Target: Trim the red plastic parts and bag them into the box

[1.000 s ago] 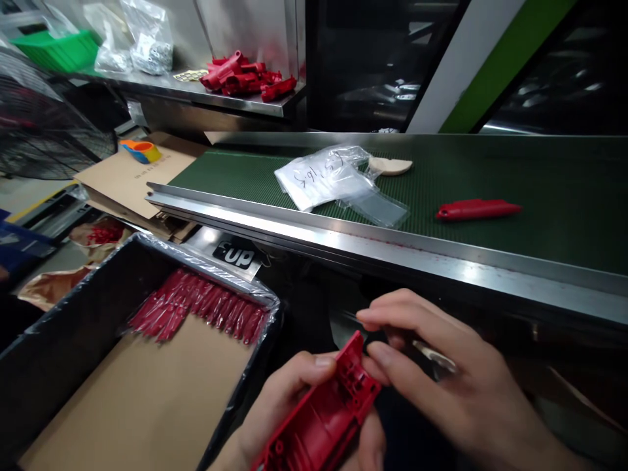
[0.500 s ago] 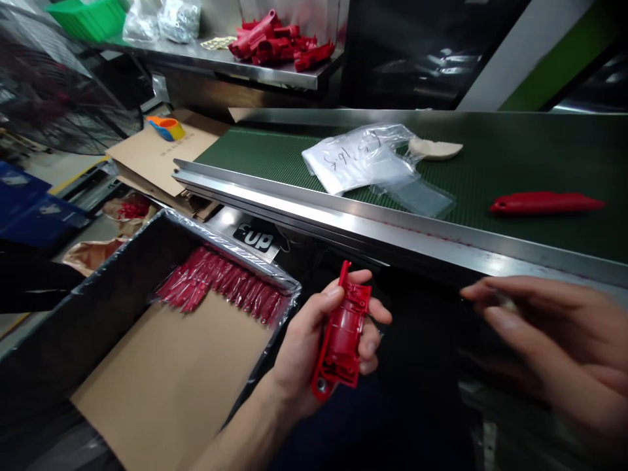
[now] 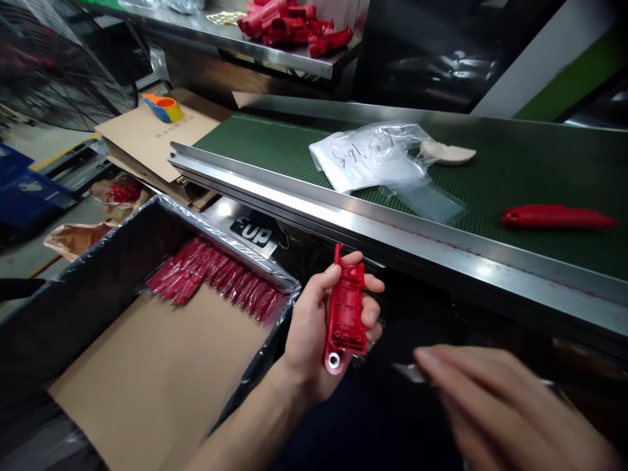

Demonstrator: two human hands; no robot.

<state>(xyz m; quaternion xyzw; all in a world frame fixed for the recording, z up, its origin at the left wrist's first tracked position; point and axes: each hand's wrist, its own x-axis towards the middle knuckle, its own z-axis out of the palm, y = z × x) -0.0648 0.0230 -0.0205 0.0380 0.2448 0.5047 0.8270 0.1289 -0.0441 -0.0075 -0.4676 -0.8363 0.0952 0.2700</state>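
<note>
The left grip point(image 3: 311, 333), a bare hand palm up, is closed around a hollow red plastic shell point(image 3: 347, 307), its open inside facing up and a silvery metal ring point(image 3: 334, 360) in its end nearest the wrist. To its right and apart from it, the right grip point(image 3: 495, 399) (blurred) pinches a slim, pointed, silvery tool point(image 3: 409, 373). Left of the left grip stands a deep box lined with black plastic point(image 3: 98, 288), holding red pieces in clear wrap point(image 3: 196, 268) on a brown cardboard sheet point(image 3: 167, 366). Beyond both grips runs a green ribbed conveyor belt point(image 3: 265, 140) with a metal edge; on it lie clear plastic bags point(image 3: 358, 163) (handwriting on white), a cream half-round piece point(image 3: 454, 154) and, farther right, a long red plastic part point(image 3: 559, 217).
</note>
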